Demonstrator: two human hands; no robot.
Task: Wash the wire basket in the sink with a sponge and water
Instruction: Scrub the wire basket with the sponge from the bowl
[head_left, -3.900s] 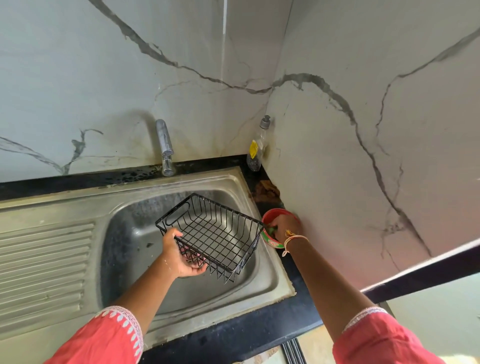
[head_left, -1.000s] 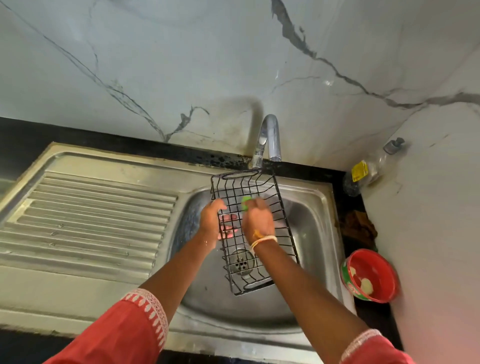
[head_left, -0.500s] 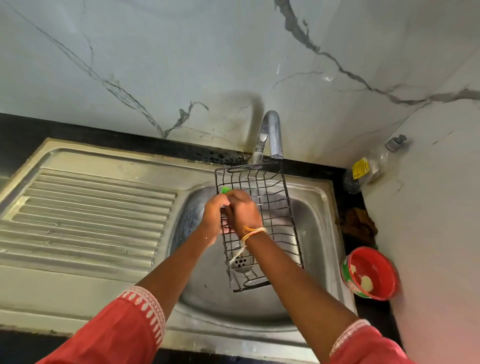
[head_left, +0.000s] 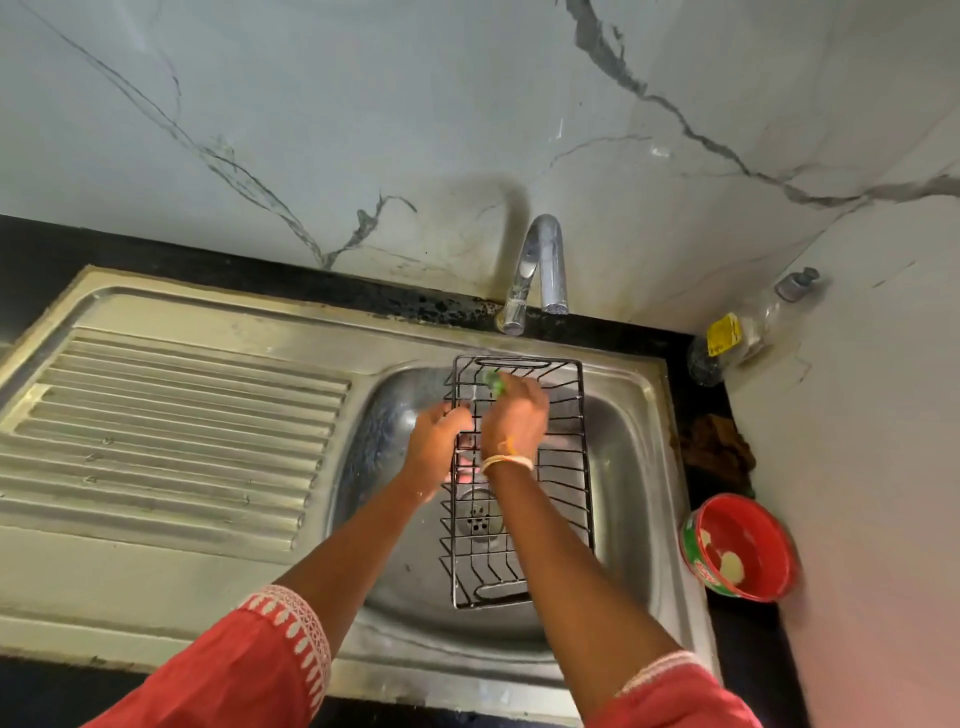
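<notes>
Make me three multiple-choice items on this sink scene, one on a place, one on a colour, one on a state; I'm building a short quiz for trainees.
1. Where is the red bowl?
A. On the draining board
B. On the dark counter right of the sink
C. Inside the basin

2. What colour is the sponge in the right hand?
A. Green
B. Blue
C. White

3. How is the wire basket held?
A. Lying alone on the drain
B. Hanging from the tap
C. Gripped at its side by the left hand over the basin

Answers: 1 B, the bowl stands by the right wall, outside the steel rim. 2 A, a green scrap shows at the fingertips near the basket's far end. 3 C, the left hand's fingers curl round the side wires.
</notes>
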